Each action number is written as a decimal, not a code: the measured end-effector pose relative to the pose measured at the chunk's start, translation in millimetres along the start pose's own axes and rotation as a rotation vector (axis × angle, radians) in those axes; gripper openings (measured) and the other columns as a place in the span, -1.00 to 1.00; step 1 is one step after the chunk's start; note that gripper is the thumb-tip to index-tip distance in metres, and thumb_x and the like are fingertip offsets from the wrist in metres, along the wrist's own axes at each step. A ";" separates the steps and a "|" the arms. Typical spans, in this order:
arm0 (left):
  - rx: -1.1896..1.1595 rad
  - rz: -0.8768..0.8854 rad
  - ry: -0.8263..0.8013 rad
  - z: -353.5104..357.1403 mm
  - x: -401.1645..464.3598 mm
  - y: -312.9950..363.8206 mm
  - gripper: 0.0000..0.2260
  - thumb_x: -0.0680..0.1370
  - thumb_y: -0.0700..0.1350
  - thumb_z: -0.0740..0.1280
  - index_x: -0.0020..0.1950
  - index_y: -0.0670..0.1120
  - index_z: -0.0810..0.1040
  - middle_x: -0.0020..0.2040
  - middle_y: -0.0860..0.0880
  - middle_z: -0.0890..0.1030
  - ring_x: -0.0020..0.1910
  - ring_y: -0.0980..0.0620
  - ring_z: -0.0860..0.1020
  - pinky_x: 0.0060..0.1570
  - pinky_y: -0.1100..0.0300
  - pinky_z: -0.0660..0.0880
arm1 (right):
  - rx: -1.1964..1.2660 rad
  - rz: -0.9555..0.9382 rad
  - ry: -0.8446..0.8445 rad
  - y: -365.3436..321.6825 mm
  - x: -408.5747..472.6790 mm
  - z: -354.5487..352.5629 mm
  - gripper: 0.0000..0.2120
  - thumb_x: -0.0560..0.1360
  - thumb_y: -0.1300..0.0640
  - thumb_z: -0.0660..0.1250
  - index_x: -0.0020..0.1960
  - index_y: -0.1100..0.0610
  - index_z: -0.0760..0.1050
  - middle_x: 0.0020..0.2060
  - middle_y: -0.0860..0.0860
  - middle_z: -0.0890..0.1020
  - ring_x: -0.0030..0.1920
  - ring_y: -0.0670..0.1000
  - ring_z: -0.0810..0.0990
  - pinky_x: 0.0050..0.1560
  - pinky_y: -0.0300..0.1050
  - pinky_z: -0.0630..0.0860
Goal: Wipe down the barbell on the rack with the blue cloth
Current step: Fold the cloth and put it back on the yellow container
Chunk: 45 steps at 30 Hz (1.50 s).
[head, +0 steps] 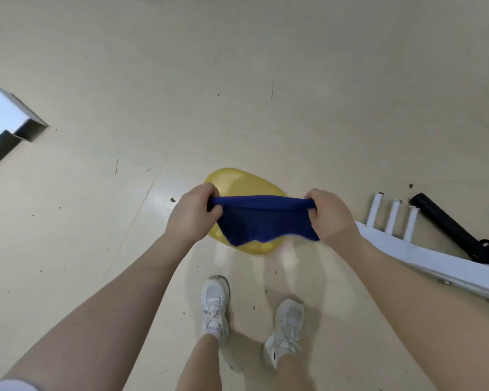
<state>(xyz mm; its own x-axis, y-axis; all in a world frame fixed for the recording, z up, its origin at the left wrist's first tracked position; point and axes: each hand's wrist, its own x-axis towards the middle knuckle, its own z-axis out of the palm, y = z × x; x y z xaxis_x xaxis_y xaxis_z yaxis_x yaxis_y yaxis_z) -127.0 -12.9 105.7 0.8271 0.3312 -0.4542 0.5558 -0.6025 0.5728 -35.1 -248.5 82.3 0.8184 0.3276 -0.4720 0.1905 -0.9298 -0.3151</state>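
The blue cloth (pixel 261 221) hangs stretched between both hands, at the middle of the head view, above a yellow stool seat (pixel 239 180). My left hand (pixel 194 213) grips the cloth's left end and my right hand (pixel 329 214) grips its right end, pulling the top edge taut. The cloth's lower edge hangs loose. No barbell shows in this view; a white rack base (pixel 435 263) with three short white pegs (pixel 393 218) lies on the floor at the right.
A black padded bar (pixel 449 227) lies behind the white rack base at the right. A metal frame corner (pixel 6 122) sits at the left edge. My two feet in white shoes (pixel 215 303) stand on the beige floor below the stool.
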 end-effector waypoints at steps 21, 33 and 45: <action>0.595 0.631 -0.040 107.5 95.5 -88.5 -0.82 0.23 -0.17 0.20 -0.44 -0.03 0.59 -0.38 0.02 0.53 -0.37 -0.06 0.49 -0.24 0.15 0.13 | -0.124 -0.032 -0.189 3.6 58.3 194.3 -0.77 0.52 0.10 0.22 0.14 0.05 0.53 0.11 0.00 0.50 0.15 0.09 0.40 0.04 -0.11 0.39; 0.021 -0.406 0.125 147.6 82.8 -126.9 -0.52 0.47 -0.17 0.31 0.37 -0.12 0.30 0.36 -0.17 0.24 0.27 -0.21 0.30 0.21 -0.05 0.31 | 0.727 0.663 0.073 -5.2 73.2 194.5 -0.83 0.46 0.20 0.33 0.04 0.18 0.46 -0.21 0.02 0.55 -0.03 0.15 0.58 -0.14 -0.09 0.44; -0.642 -0.663 0.247 135.7 85.6 -131.8 -0.69 0.59 0.04 0.04 -0.22 -0.10 0.38 -0.18 -0.07 0.47 -0.20 -0.09 0.39 -0.10 0.03 0.36 | 0.771 0.426 0.072 -65.3 70.4 194.7 -0.78 0.56 0.15 0.22 0.20 0.10 0.43 0.06 -0.03 0.48 0.02 -0.05 0.50 0.05 -0.17 0.43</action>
<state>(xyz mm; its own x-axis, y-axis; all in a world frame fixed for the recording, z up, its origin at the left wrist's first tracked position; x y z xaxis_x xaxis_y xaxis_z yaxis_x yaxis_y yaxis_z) -140.9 -3.8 -101.3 0.2807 0.6506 -0.7057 0.7967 0.2521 0.5493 -95.5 -132.0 -90.7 0.7737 -0.0560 -0.6311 -0.5357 -0.5897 -0.6044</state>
